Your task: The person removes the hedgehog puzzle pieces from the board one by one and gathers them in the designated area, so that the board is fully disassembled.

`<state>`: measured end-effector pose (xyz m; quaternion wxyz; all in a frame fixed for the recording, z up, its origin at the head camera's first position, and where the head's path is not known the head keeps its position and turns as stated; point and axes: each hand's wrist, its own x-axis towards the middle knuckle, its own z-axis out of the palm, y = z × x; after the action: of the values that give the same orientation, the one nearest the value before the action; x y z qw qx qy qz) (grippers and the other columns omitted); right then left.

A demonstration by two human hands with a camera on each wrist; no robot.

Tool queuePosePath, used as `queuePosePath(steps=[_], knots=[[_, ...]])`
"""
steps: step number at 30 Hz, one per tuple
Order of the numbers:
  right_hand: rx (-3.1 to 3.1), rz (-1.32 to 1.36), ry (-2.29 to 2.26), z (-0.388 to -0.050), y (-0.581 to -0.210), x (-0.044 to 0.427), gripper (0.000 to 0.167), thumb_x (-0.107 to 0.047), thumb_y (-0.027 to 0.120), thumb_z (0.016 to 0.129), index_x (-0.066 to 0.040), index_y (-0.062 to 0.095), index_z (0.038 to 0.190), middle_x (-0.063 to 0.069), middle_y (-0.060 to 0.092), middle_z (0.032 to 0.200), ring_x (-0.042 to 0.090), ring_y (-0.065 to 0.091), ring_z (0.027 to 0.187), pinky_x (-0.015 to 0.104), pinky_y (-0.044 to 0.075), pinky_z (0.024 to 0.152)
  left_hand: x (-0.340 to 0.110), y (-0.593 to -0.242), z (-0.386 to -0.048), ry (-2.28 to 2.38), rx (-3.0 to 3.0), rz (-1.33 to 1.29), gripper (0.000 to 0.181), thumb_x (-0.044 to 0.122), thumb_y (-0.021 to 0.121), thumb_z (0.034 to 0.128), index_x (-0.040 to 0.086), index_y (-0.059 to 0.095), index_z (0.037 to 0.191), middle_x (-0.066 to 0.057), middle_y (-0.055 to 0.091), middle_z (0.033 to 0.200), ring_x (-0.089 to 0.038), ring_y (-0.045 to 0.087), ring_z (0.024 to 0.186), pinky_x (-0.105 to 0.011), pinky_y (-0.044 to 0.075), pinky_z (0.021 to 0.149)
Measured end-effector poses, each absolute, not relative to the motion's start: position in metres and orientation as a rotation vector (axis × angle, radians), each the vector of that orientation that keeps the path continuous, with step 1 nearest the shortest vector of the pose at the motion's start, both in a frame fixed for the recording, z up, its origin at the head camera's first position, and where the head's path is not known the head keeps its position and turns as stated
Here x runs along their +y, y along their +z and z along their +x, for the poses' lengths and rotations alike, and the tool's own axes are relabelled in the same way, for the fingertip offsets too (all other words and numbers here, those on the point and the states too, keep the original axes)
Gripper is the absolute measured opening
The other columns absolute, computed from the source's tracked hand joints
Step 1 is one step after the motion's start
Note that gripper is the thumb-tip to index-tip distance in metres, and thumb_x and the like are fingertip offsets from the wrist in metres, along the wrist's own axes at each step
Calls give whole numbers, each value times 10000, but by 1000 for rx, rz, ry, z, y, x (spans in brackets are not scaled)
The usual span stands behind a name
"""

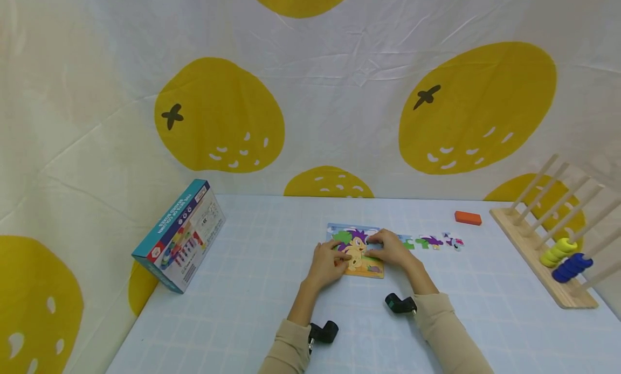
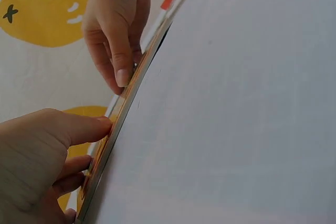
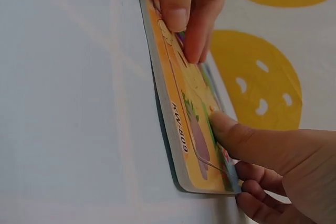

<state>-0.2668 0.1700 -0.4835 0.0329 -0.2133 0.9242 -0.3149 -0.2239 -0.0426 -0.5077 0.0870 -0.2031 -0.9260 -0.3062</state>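
Note:
A picture puzzle board (image 1: 371,272) lies flat on the table, showing a purple-haired cartoon figure on an orange and green ground. My left hand (image 1: 330,264) reaches over its left side, thumb and fingertips on the picture face. At the right side, my right hand (image 1: 392,249) touches the face with its thumb, while the other fingers bend down by the upper right. In the right wrist view, "KW-809" is printed along the board's (image 3: 181,129) lower edge. Neither wrist view shows a loose piece between fingers. Loose puzzle pieces (image 1: 429,242) lie right of the board.
A toy box (image 1: 179,236) stands at the left. An orange block (image 1: 468,217) sits at the back right. Beyond it is a wooden peg rack (image 1: 543,261) with yellow rings (image 1: 558,252) and blue rings (image 1: 572,267). A fruit-print cloth (image 1: 339,104) hangs behind the table.

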Motion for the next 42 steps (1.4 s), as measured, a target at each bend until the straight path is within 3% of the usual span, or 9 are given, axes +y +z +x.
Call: queuePosePath(steps=[7,11,17,25,32,42], knots=[[2809,-587,-966,-267,-478,175,392,-194,785,757,58,675,1037,125,604,951,217,514,829,381,466,749,-38,-509,-220,-882,-2759,-529,275,321,753,779,127,745,973,-128,587,1250,-313,491,1212,-584,259,1065],[2819,-540,-943,-268,-479,176,408,-223,802,740,53,674,1012,105,592,908,205,478,796,341,435,707,-34,-509,-218,-818,-2758,-511,326,354,743,783,124,736,1014,-118,586,1245,-298,492,1202,-556,284,1062],[2784,-439,-973,-270,-479,176,400,-233,816,724,32,642,968,95,600,893,211,500,808,363,455,747,-27,-510,-215,-800,-2742,-456,335,369,734,790,132,736,1027,-126,579,1238,-302,494,1186,-545,284,1065],[2707,-493,-977,-274,-476,179,395,-173,827,700,30,615,965,87,588,880,196,496,793,316,438,719,-12,-509,-213,-664,-2780,-298,456,492,703,785,143,708,1078,-94,591,1199,-256,487,1181,-516,306,1056],[2643,-453,-987,-273,-473,181,457,-161,840,683,26,600,1024,93,577,919,215,497,830,349,457,763,-9,-511,-214,-622,-2774,-245,537,566,703,745,144,691,1077,-65,569,1185,-218,475,1149,-465,320,1036],[2645,-469,-1000,-276,-473,183,442,-131,857,649,25,581,958,86,541,854,208,477,795,330,433,725,-7,-511,-212,-593,-2758,-243,565,594,720,705,159,694,1064,-63,557,1178,-221,468,1097,-430,343,993]])
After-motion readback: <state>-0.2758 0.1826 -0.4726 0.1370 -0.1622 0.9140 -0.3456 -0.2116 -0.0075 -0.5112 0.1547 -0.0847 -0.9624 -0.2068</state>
